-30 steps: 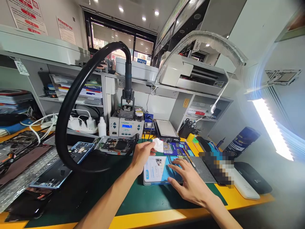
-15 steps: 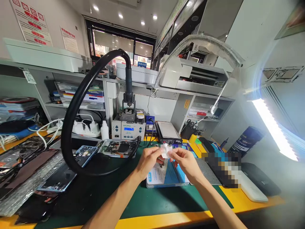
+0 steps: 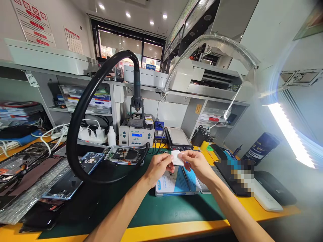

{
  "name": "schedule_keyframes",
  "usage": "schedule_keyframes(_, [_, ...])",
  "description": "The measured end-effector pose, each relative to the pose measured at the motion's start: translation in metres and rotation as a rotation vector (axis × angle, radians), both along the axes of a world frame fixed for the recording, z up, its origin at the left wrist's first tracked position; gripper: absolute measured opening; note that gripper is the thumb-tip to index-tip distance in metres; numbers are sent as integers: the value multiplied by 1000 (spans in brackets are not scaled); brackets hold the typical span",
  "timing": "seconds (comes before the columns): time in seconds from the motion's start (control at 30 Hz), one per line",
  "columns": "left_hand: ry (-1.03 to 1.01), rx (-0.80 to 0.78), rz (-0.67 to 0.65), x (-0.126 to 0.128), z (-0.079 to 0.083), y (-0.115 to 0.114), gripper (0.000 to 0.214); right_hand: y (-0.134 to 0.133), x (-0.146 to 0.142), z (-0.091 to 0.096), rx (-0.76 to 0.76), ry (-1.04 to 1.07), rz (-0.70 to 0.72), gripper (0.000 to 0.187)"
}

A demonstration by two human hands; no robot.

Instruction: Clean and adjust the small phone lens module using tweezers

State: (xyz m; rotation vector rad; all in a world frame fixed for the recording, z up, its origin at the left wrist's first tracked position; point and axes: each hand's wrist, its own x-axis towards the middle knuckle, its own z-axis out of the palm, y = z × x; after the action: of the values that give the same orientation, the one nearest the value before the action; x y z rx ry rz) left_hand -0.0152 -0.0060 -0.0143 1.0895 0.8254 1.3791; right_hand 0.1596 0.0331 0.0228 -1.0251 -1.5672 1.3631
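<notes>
— Above the near edge of the bench point(image 3: 181, 228), what are the forearms doing?
— Both are reaching forward and converging. The left hand point(image 3: 158, 167) and right hand point(image 3: 199, 163) are each pinching one side of a small white wipe point(image 3: 177, 158), fingertips closed on it.
— Where is it hanging?
— It is hanging raised over the blue pad point(image 3: 174, 185), with the rework station point(image 3: 136, 134) sitting beyond.

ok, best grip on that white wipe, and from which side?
Probably pinch a side edge, coming in sideways, thumb on one face, forefinger on the other. The white wipe is a thin sheet held above the blue-and-white pad, so only its edges offer a grip; the left hand and right hand pinch it from opposite sides.
</notes>
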Motion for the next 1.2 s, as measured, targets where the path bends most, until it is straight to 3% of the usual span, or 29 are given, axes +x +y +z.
schedule_keyframes(0.27, [-91,-38,257,-21,5,10,27,47,13,13,10,-4,-207,26])
schedule_keyframes(0.43, [-130,-55,339,-25,4,13,21,62,8,6,-6,-115,-224,16])
schedule_keyframes(0.57, [-150,-63,397,-27,3,14,21,70,1,-3,-13,-227,-202,21])
schedule_keyframes(0.93, [-161,-67,444,-27,2,16,21,92,29,-26,-15,-410,-277,20])
schedule_keyframes(1.2, [-150,-35,428,-26,1,15,20,90,42,-35,-5,-550,-350,20])
